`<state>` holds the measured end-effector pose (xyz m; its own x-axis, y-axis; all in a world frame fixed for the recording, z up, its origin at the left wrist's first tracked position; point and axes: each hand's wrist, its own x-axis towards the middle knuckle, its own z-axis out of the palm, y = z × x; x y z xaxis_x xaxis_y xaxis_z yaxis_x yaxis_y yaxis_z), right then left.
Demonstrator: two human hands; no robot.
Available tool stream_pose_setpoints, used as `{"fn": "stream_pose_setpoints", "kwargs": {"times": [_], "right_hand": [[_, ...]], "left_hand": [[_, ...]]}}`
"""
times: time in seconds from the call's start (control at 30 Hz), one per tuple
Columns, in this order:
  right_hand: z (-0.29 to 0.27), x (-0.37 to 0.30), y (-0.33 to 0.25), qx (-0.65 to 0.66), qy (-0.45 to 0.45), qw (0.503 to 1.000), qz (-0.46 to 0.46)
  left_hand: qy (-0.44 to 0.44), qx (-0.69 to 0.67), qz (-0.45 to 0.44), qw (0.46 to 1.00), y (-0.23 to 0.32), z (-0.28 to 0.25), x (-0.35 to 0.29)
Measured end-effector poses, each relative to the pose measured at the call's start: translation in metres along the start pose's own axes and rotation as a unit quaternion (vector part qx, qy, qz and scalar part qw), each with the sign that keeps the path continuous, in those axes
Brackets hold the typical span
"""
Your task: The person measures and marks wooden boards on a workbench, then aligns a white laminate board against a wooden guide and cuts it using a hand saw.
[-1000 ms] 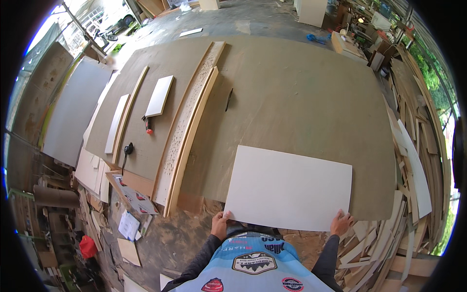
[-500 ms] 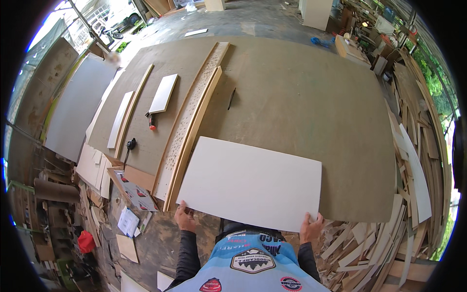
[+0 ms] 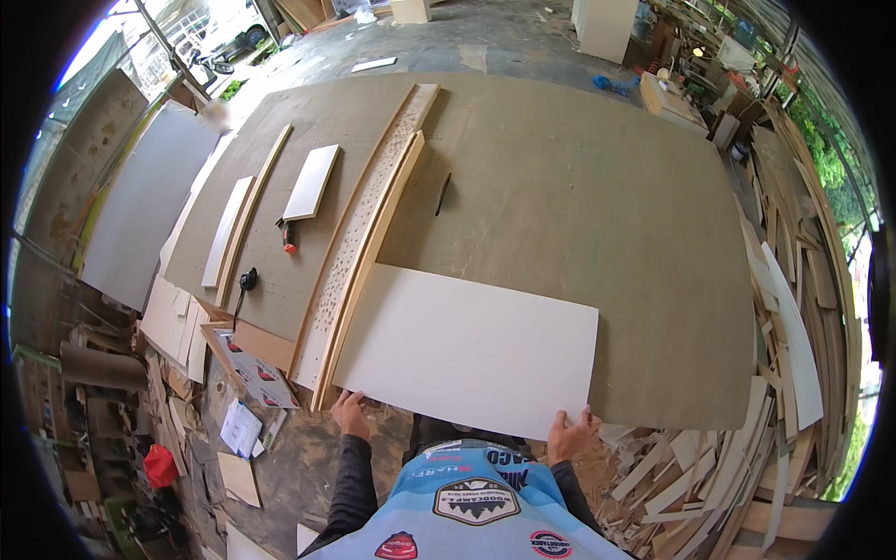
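A white rectangular panel (image 3: 471, 347) lies at the near edge of the big brown worktable (image 3: 597, 215), its left edge up against a long pale wooden strip (image 3: 373, 254). My left hand (image 3: 351, 414) grips the panel's near edge by the left corner, with the fingers partly hidden. At the near right corner my right hand (image 3: 572, 436) has its fingers closed over the panel's edge. Beside the strip runs a long board dotted with small holes (image 3: 350, 252).
On the table's left lie a short white board (image 3: 312, 182), a narrow white board (image 3: 228, 231), an orange-tipped hand tool (image 3: 289, 240) and a black tape measure (image 3: 247, 278). A thin black piece (image 3: 442, 194) lies right of the strip. Wood offcuts (image 3: 686, 476) heap up on the right.
The white panel has shifted left, bringing its left edge against the wooden strip. My right hand has moved left with it; my left hand has moved only slightly.
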<state>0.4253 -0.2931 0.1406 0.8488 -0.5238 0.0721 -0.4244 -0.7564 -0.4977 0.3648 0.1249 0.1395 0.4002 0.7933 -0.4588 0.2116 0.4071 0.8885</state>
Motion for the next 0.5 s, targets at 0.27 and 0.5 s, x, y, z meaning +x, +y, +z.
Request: {"fn": "stream_pose_setpoints", "kwargs": {"times": [0.27,0.5], "right_hand": [[0.026,0.011,-0.010,-0.037,0.043,0.997,-0.046],[0.043,0.047,-0.031,-0.040,0.036,0.997,-0.049]], "left_hand": [[0.017,0.207,0.111,0.972,-0.025,0.017,0.035],[0.007,0.231,0.155,0.960,-0.025,0.039,0.061]]}}
